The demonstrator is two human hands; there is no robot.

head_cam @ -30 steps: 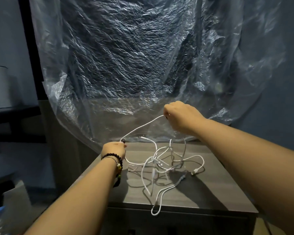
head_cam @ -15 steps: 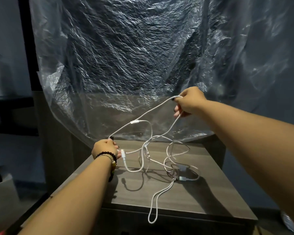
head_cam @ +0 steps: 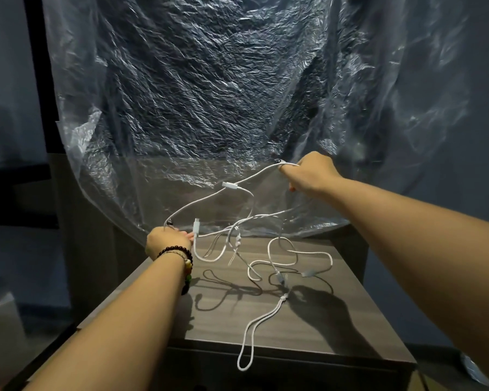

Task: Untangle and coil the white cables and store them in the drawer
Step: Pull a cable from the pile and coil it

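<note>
step: untangling white cables (head_cam: 268, 251) above counter (head_cam: 336, 314)
hands: left hand (head_cam: 167, 241), right hand (head_cam: 308, 173) both grip strands
next: probably free the knot

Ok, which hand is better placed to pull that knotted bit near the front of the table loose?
Probably the left hand: it grips low by the table, closer to the knot. The right hand holds the cable up, keeping tension.

Left hand (head_cam: 168, 240) at 9 o'clock and right hand (head_cam: 308, 172) at 2 o'clock each grip white cables (head_cam: 268, 249), tangle trailing on the surface (head_cam: 336, 320), loop overhanging 6 o'clock edge.
</note>
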